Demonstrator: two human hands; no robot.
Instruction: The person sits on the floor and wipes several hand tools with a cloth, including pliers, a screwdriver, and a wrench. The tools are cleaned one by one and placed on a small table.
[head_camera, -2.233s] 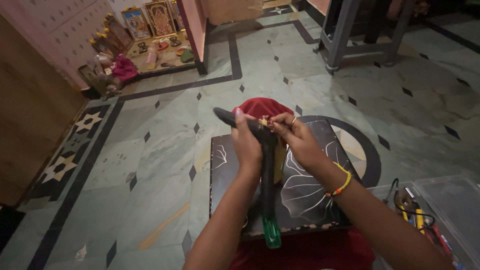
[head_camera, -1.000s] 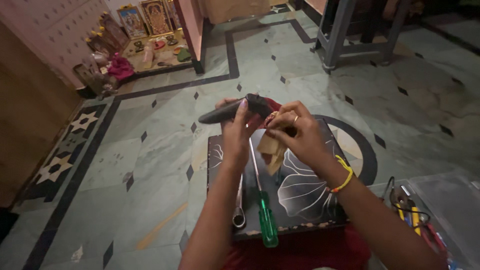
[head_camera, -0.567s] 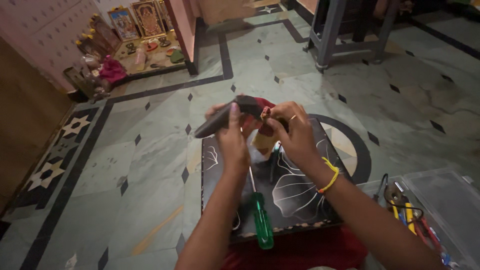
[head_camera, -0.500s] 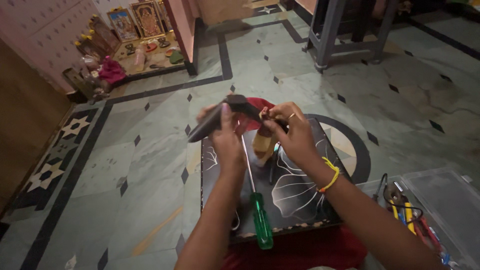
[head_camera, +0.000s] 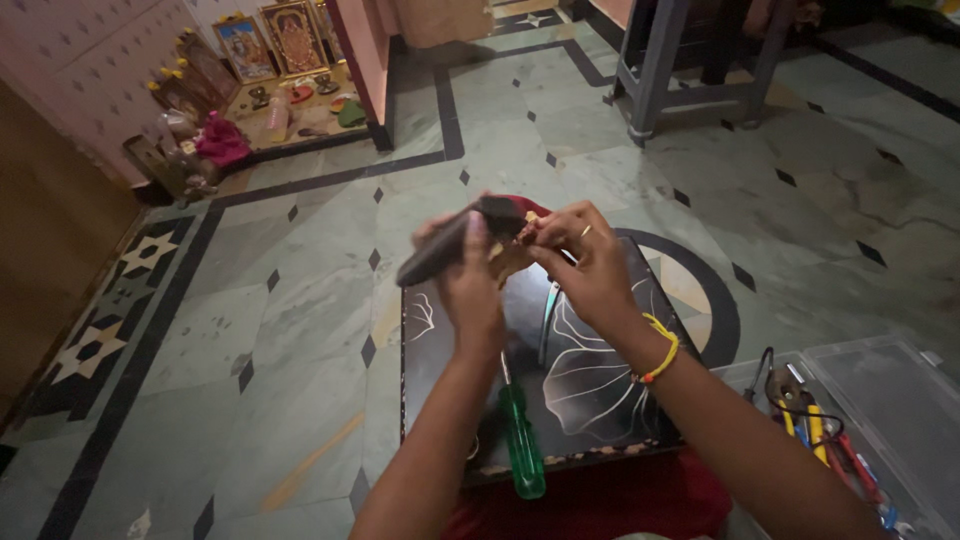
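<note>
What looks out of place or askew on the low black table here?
One small thing: the green-handled screwdriver lies with its handle sticking out past the near edge of the black table. Nothing looks spilled or broken. Both hands are up over the table, the left hand gripping a dark handle.

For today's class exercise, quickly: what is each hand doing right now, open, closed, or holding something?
Left hand: closed around a dark elongated object.
Right hand: fingers pinched at that object's end; what they grip cannot be told.

Two hands, left hand (head_camera: 470, 290) and right hand (head_camera: 585, 270), are sharing one dark tool (head_camera: 455, 240); one green-handled screwdriver (head_camera: 520, 445) is lying at six o'clock.
</note>
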